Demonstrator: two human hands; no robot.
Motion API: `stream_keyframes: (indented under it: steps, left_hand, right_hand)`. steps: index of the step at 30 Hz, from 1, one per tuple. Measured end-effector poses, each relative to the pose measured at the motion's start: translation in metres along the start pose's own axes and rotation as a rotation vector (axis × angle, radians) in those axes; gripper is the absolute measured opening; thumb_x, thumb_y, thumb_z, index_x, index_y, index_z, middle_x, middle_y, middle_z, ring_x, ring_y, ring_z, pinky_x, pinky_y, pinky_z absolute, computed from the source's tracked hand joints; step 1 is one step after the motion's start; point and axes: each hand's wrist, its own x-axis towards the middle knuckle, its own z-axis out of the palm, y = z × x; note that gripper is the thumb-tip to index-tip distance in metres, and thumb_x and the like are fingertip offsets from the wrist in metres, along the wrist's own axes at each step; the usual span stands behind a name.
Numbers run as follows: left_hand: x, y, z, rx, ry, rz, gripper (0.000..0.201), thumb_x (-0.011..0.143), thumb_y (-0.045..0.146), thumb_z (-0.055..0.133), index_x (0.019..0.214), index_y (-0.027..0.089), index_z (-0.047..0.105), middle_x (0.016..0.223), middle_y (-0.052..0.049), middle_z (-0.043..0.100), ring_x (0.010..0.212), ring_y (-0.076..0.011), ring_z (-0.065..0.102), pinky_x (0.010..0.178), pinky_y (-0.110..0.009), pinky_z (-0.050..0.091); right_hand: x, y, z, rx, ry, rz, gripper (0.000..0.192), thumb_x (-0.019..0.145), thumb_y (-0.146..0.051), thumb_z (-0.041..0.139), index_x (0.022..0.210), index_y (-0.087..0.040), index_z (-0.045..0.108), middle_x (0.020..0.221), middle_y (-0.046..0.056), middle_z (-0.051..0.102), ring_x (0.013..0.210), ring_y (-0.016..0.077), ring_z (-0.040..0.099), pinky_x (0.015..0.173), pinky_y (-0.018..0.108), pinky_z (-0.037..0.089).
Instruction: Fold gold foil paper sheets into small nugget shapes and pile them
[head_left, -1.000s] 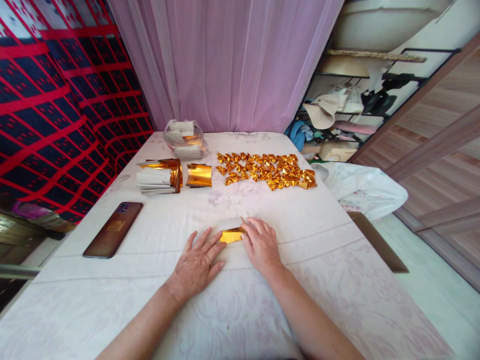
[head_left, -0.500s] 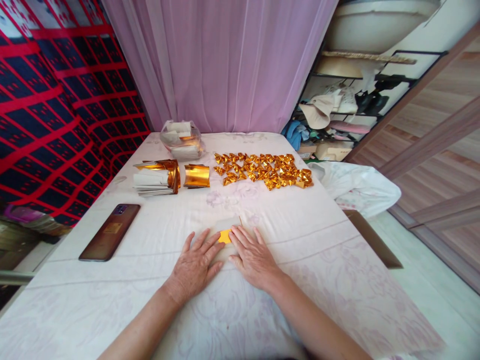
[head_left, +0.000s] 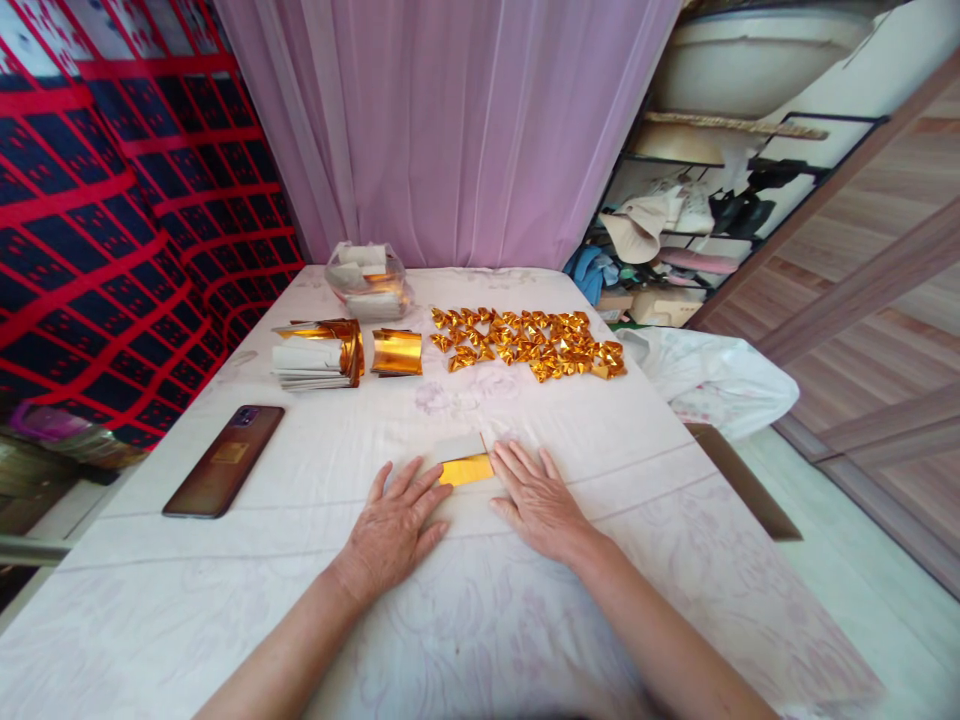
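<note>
The sheet of gold paper lies on the pale floral tablecloth, between the fingertips of the two hands and a little farther from the person than the palms. A shiny gold strip runs along its near side, with a greyish-white part showing behind it. The left hand is spread palm down, its fingertips resting on the strip's left end. The right hand is also flat, fingers extended, its fingertips at the right end of the sheet; whether they press on it cannot be told. Neither hand is clenched or gripping anything; the thumbs lie out to the near side.

On the left, well apart from the left hand, a brown phone lies back up. Its back bears a tan rectangular label, too small to read. Faint pinkish marks on the white plastic bag beyond the table's right edge are likewise illegible.

Farther back stand a fanned stack of grey and gold sheets, a smaller curved gold stack just beside it, and a clear bag of more paper behind. To their right, folded gold pieces sit in uneven rows.
</note>
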Motion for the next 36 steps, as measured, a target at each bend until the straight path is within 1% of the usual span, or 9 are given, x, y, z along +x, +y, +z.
stream_keyframes:
  steps: [3, 5, 7, 9, 13, 20, 28, 32, 36]
  left_hand:
    - [0.0, 0.001, 0.0, 0.003, 0.006, -0.004, 0.041, 0.096, 0.046, 0.044, 0.133, 0.03, 0.052, 0.146, 0.001, 0.049, 0.139, -0.027, 0.034, 0.116, -0.051, 0.01]
    - [0.0, 0.001, 0.001, 0.006, 0.008, -0.003, 0.042, 0.095, 0.046, 0.045, 0.133, 0.03, 0.052, 0.146, 0.001, 0.049, 0.139, -0.0271, 0.034, 0.116, -0.051, 0.01]
    - [0.0, 0.001, 0.0, 0.009, 0.005, -0.001, 0.042, 0.095, 0.046, 0.046, 0.134, 0.029, 0.051, 0.146, 0.0, 0.049, 0.139, -0.0275, 0.034, 0.116, -0.052, 0.01]
    - [0.0, 0.002, 0.0, 0.003, -0.001, -0.006, 0.043, 0.094, 0.045, 0.047, 0.134, 0.029, 0.051, 0.146, -0.001, 0.049, 0.139, -0.0279, 0.034, 0.116, -0.052, 0.011]
    - [0.0, 0.001, -0.001, -0.035, -0.005, -0.026, 0.042, 0.095, 0.046, 0.046, 0.133, 0.029, 0.052, 0.145, 0.0, 0.05, 0.14, -0.0278, 0.033, 0.117, -0.052, 0.009]
    - [0.001, -0.007, -0.002, -0.081, -0.04, 0.003, 0.041, 0.095, 0.049, 0.045, 0.129, 0.027, 0.053, 0.145, -0.001, 0.051, 0.14, -0.0275, 0.033, 0.117, -0.053, 0.007]
    - [0.002, -0.013, -0.007, -0.1, -0.066, 0.051, 0.038, 0.094, 0.046, 0.047, 0.127, 0.027, 0.053, 0.145, -0.002, 0.051, 0.139, -0.027, 0.036, 0.117, -0.053, 0.009]
    - [0.0, -0.013, -0.007, -0.105, -0.06, 0.047, 0.037, 0.095, 0.044, 0.047, 0.126, 0.025, 0.053, 0.144, -0.003, 0.052, 0.139, -0.0262, 0.036, 0.118, -0.052, 0.011]
    - [0.0, -0.013, -0.007, -0.105, -0.054, 0.048, 0.034, 0.094, 0.041, 0.049, 0.124, 0.025, 0.054, 0.143, -0.003, 0.053, 0.139, -0.0264, 0.036, 0.118, -0.052, 0.01]
  right_hand:
    - [-0.004, -0.003, -0.005, -0.035, 0.074, 0.024, 0.06, 0.096, -0.035, 0.042, 0.15, -0.013, 0.029, 0.158, 0.011, 0.02, 0.147, 0.0267, 0.016, 0.117, 0.059, 0.012]
    - [-0.005, -0.012, -0.004, -0.038, 0.151, -0.035, 0.061, 0.096, -0.036, 0.042, 0.151, -0.013, 0.027, 0.159, 0.011, 0.017, 0.147, 0.0263, 0.013, 0.117, 0.058, 0.008]
    - [-0.006, -0.025, 0.001, -0.012, 0.176, -0.135, 0.061, 0.097, -0.039, 0.042, 0.151, -0.016, 0.026, 0.159, 0.01, 0.019, 0.147, 0.0253, 0.014, 0.118, 0.057, 0.007]
    - [-0.005, -0.034, 0.007, 0.036, 0.136, -0.208, 0.06, 0.098, -0.043, 0.041, 0.151, -0.018, 0.028, 0.157, 0.008, 0.026, 0.146, 0.0245, 0.019, 0.118, 0.056, 0.008]
    - [-0.005, -0.035, 0.014, 0.096, 0.073, -0.187, 0.059, 0.098, -0.047, 0.042, 0.149, -0.019, 0.032, 0.154, 0.008, 0.032, 0.144, 0.0251, 0.025, 0.118, 0.058, 0.011]
    - [-0.009, -0.024, 0.009, 0.121, 0.031, -0.142, 0.059, 0.098, -0.046, 0.044, 0.149, -0.021, 0.031, 0.154, 0.007, 0.032, 0.144, 0.0248, 0.025, 0.117, 0.059, 0.013]
    - [-0.007, -0.018, 0.008, 0.14, 0.001, -0.179, 0.058, 0.098, -0.044, 0.044, 0.15, -0.023, 0.03, 0.155, 0.006, 0.03, 0.145, 0.0232, 0.023, 0.118, 0.056, 0.01]
    - [-0.007, -0.014, 0.007, 0.151, -0.005, -0.197, 0.055, 0.098, -0.043, 0.043, 0.149, -0.022, 0.033, 0.156, 0.005, 0.029, 0.145, 0.0213, 0.023, 0.119, 0.053, 0.008]
    - [-0.006, -0.013, 0.004, 0.168, 0.002, -0.2, 0.052, 0.098, -0.04, 0.044, 0.146, -0.023, 0.037, 0.154, 0.005, 0.033, 0.144, 0.0207, 0.025, 0.119, 0.052, 0.009]
